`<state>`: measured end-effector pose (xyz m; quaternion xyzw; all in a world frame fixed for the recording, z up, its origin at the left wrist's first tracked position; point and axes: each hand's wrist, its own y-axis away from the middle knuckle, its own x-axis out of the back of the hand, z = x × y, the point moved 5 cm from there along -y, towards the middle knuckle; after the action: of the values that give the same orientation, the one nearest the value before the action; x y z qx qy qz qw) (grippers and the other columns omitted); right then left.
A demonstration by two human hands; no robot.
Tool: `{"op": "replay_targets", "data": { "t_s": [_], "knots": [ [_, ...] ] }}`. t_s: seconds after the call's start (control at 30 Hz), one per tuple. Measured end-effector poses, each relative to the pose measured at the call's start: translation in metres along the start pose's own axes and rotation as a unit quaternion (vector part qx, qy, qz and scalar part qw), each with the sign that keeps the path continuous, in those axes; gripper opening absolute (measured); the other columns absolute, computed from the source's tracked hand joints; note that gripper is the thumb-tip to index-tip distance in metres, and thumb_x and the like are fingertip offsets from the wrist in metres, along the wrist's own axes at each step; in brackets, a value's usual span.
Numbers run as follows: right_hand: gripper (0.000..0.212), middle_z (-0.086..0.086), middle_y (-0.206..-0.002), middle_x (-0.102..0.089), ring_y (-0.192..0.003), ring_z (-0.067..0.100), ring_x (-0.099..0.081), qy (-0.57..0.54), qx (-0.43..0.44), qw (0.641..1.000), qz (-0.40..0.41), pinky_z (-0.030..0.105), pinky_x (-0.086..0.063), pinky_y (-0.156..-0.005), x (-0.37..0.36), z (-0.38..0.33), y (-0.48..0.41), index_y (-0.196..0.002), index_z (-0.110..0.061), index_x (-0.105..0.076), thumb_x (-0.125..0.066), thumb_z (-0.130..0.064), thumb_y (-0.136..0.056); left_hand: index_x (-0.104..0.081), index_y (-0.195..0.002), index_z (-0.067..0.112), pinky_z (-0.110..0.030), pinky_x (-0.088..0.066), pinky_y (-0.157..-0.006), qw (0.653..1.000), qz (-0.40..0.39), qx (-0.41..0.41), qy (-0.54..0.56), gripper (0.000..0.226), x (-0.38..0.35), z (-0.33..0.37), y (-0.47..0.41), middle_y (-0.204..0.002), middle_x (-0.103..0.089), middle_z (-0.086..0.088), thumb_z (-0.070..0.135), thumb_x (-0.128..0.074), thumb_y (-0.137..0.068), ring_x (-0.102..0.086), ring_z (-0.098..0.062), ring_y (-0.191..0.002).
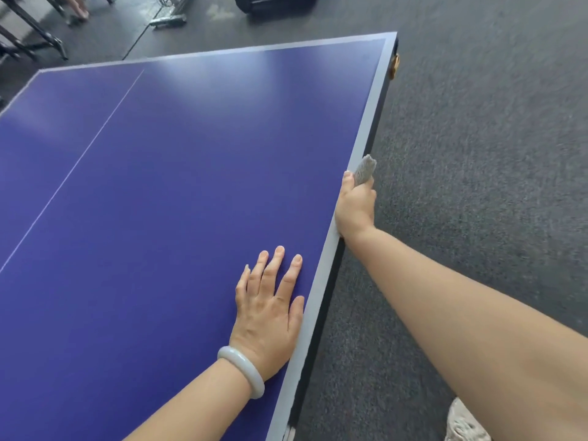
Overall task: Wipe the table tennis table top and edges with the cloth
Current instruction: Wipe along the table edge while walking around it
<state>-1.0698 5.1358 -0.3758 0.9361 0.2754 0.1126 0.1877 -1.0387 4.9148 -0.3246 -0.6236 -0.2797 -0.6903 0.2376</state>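
1. Right hand (355, 207) grips the grey cloth (364, 170), fingers curled round it, against the table (178, 173)'s right edge;
2. Left hand (269, 316) lies flat nearby, fingers spread.

Dark grey speckled carpet (477, 154) covers the floor on the right and runs to the far end, coarse and even. At far left stand black metal frame legs (35, 36). Right of them lies a silvery metal base (168, 20), then a black case (273, 3), cut off by the top edge.
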Motion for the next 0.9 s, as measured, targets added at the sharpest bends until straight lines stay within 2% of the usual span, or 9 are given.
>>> {"op": "replay_targets", "data": {
  "t_s": [0.03, 0.1, 0.13, 0.2, 0.27, 0.33, 0.47, 0.7, 0.9],
  "knots": [
    [0.051, 0.017, -0.131, -0.044, -0.100, 0.027, -0.056, 0.006, 0.000, 1.000, 0.000, 0.039, -0.041, -0.093, 0.000, 0.000, -0.001, -0.148, -0.014, -0.032, -0.035, -0.041, -0.105, -0.053, -0.139, 0.016, -0.056, -0.037, -0.108, 1.000, 0.026, 0.001, 0.010, 0.053, 0.005, 0.003, -0.007, -0.146, -0.046, -0.012, 0.032, -0.029, -0.094, -0.043, -0.037, -0.134],
    [0.053, 0.019, -0.132, -0.044, -0.116, 0.035, -0.052, 0.012, -0.004, 1.000, -0.001, 0.043, -0.040, -0.102, 0.000, 0.001, -0.001, -0.149, -0.012, -0.030, -0.036, -0.040, -0.105, -0.063, -0.115, 0.012, -0.053, -0.042, -0.100, 0.996, 0.069, -0.001, 0.054, 0.042, 0.015, 0.014, -0.033, -0.125, -0.055, -0.009, 0.026, -0.032, -0.091, -0.054, -0.034, -0.114],
    [0.054, 0.020, -0.133, -0.044, -0.119, 0.037, -0.051, 0.014, -0.008, 1.000, -0.003, 0.045, -0.039, -0.104, 0.001, 0.001, 0.000, -0.150, -0.011, -0.029, -0.036, -0.040, -0.105, -0.062, -0.111, 0.012, -0.051, -0.040, -0.101, 0.995, 0.074, -0.008, 0.066, 0.038, 0.019, 0.024, -0.051, -0.121, -0.055, -0.007, 0.025, -0.032, -0.090, -0.054, -0.031, -0.112],
    [0.054, 0.022, -0.135, -0.043, -0.123, 0.040, -0.048, 0.017, -0.013, 1.000, -0.013, 0.047, -0.038, -0.106, 0.002, -0.001, 0.000, -0.150, -0.010, -0.028, -0.037, -0.038, -0.105, -0.060, -0.118, 0.012, -0.049, -0.034, -0.108, 0.995, 0.074, -0.019, 0.065, 0.035, 0.023, 0.044, -0.095, -0.131, -0.052, -0.008, 0.021, -0.037, -0.093, -0.048, -0.030, -0.123],
    [0.055, 0.022, -0.137, -0.040, -0.126, 0.041, -0.047, 0.016, -0.019, 0.999, -0.027, 0.048, -0.038, -0.107, 0.001, -0.001, -0.001, -0.151, -0.010, -0.026, -0.038, -0.036, -0.105, -0.049, -0.138, 0.015, -0.046, -0.021, -0.117, 0.996, 0.059, 0.008, 0.064, 0.041, 0.023, 0.053, -0.147, -0.149, -0.039, -0.008, 0.016, -0.043, -0.098, -0.033, -0.028, -0.140],
    [0.058, 0.022, -0.142, -0.036, -0.130, 0.040, -0.044, 0.021, -0.009, 0.999, -0.038, 0.047, -0.036, -0.109, 0.000, -0.002, -0.001, -0.154, -0.010, -0.021, -0.039, -0.034, -0.104, -0.027, -0.153, 0.021, -0.043, -0.010, -0.121, 0.997, 0.039, 0.047, 0.043, 0.051, 0.024, 0.049, -0.195, -0.162, -0.018, -0.004, 0.020, -0.036, -0.103, -0.013, -0.023, -0.150],
    [0.062, 0.021, -0.148, -0.030, -0.136, 0.038, -0.039, 0.013, 0.009, 0.999, -0.051, 0.046, -0.031, -0.114, 0.004, -0.012, -0.024, -0.155, -0.008, -0.017, -0.040, -0.034, -0.104, 0.011, -0.154, 0.035, -0.044, 0.006, -0.121, 0.990, -0.088, 0.110, 0.005, 0.057, 0.006, 0.033, -0.246, -0.163, 0.017, 0.006, 0.042, -0.019, -0.106, 0.016, -0.019, -0.150],
    [0.065, 0.020, -0.151, -0.026, -0.136, 0.040, -0.038, 0.021, -0.010, 0.997, -0.075, 0.051, -0.032, -0.113, 0.010, -0.056, -0.121, -0.156, -0.012, -0.011, -0.036, -0.042, -0.104, 0.031, -0.142, 0.040, -0.043, 0.013, -0.119, 0.984, -0.129, 0.125, -0.019, 0.059, -0.002, 0.028, -0.250, -0.158, 0.032, 0.009, 0.048, -0.014, -0.104, 0.029, -0.017, -0.146],
    [0.062, 0.020, -0.150, -0.031, -0.134, 0.037, -0.040, 0.013, -0.008, 0.998, -0.060, 0.044, -0.033, -0.109, 0.013, -0.084, -0.185, -0.155, -0.012, -0.018, -0.037, -0.041, -0.105, 0.039, -0.136, 0.041, -0.043, 0.017, -0.118, 0.978, -0.167, 0.123, -0.028, 0.060, 0.002, 0.031, -0.250, -0.153, 0.040, 0.009, 0.047, -0.012, -0.104, 0.036, -0.017, -0.142]
  ]
}}
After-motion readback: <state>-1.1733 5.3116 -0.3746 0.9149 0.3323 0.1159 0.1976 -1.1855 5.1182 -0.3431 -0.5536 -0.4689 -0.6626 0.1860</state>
